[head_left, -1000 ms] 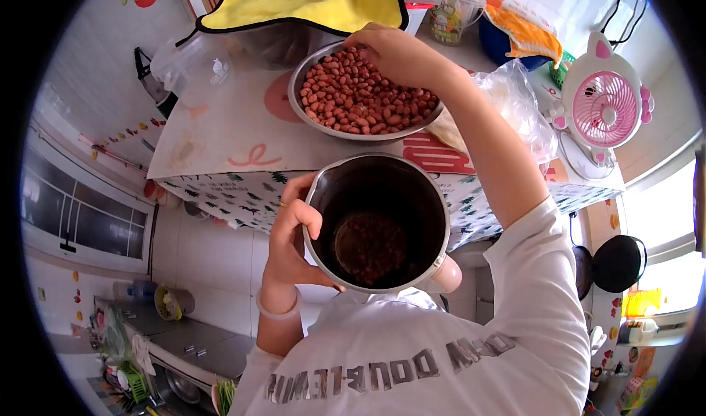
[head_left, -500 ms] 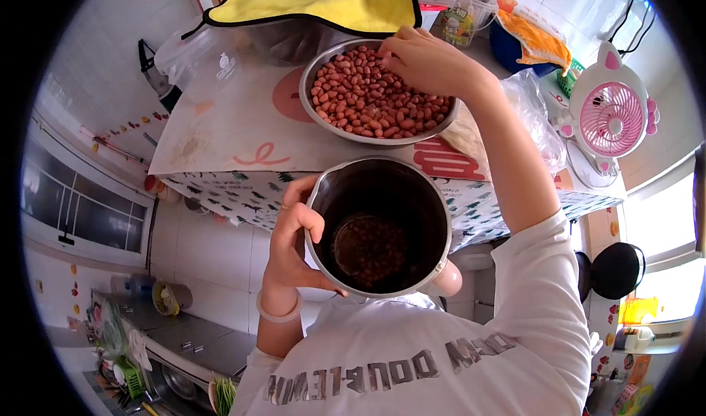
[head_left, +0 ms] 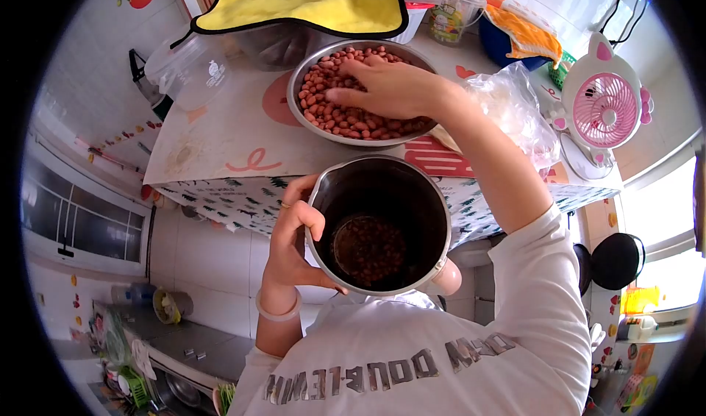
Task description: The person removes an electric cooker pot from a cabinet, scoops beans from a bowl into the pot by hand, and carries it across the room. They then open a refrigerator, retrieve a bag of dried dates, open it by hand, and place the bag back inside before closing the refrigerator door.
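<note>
My left hand point(head_left: 293, 247) grips the rim and side of a deep metal-lined jug point(head_left: 444, 195), tilted so its inside faces me. At its dark bottom lie small brown bean-like pieces point(head_left: 370, 250), perhaps in liquid. A pale pink handle point(head_left: 447, 278) sticks out at the jug's lower right, untouched. Beyond the jug, a steel bowl point(head_left: 305, 130) full of reddish-skinned peanuts point(head_left: 323, 111) stands on the table. My right hand point(head_left: 393, 89) reaches over the bowl with fingers and thumb apart, its fingertips touching the peanuts. Part of the peanuts is hidden under that hand.
A yellow cloth with black edging point(head_left: 309, 8) covers containers behind the bowl. Right of the bowl lie a clear plastic bag point(head_left: 515, 111) and a pink-and-white fan point(head_left: 604, 107). A blue basin point(head_left: 500, 44) with an orange cloth stands behind. At left is a clear plastic container point(head_left: 195, 70).
My right hand has moved from the bowl's far right rim to over its middle, its fingers spreading onto the peanuts. My left hand and the jug have barely moved.
</note>
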A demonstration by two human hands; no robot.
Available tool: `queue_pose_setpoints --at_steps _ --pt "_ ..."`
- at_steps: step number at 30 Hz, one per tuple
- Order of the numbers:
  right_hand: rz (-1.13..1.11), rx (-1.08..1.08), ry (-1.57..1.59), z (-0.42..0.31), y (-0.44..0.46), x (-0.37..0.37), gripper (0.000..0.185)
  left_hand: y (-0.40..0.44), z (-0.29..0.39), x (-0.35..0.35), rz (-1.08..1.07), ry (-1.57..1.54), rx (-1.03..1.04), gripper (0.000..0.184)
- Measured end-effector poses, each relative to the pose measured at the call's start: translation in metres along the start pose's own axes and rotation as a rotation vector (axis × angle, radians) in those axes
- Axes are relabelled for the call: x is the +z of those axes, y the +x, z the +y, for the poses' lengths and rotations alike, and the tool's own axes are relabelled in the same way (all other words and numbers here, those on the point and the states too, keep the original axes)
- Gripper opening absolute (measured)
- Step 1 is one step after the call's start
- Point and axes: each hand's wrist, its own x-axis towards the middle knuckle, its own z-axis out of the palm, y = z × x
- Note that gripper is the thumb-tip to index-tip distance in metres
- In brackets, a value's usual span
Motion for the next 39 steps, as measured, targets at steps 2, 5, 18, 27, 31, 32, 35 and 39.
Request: queue_pose_setpoints --at_steps 2,5,18,27,31,32,35,39 --pt "-0.067 0.052 -0.048 -0.010 0.001 -0.003 0.074 0.001 0.001 0.001 -0.002 -0.005 -0.006 0.072" --pt "-0.041 -0.039 0.004 -0.001 0.008 0.001 0.068 0.001 0.001 0.002 -0.003 0.008 0.002 0.073" --pt "-0.028 0.045 0.459 0.028 0.018 -0.017 0.055 0.003 0.003 0.005 0.028 -0.108 -0.050 0.070" --pt "-0.139 0.124 0.547 0.031 0.017 -0.026 0.055 0.004 0.001 0.005 0.021 -0.103 -0.055 0.071" --pt "0.025 0.051 0.597 0.032 0.025 -0.008 0.047 0.006 0.000 0.006 0.028 -0.131 -0.056 0.072" --pt "0.057 0.110 0.661 0.027 0.019 -0.010 0.045 0.006 0.000 0.007 0.030 -0.136 -0.056 0.072" --pt "0.024 0.252 0.729 0.022 0.016 -0.020 0.041 0.006 0.002 0.007 0.043 -0.133 -0.063 0.072" --pt "-0.075 0.287 0.910 0.024 0.012 -0.030 0.038 0.006 -0.003 0.002 0.012 -0.050 -0.010 0.075"
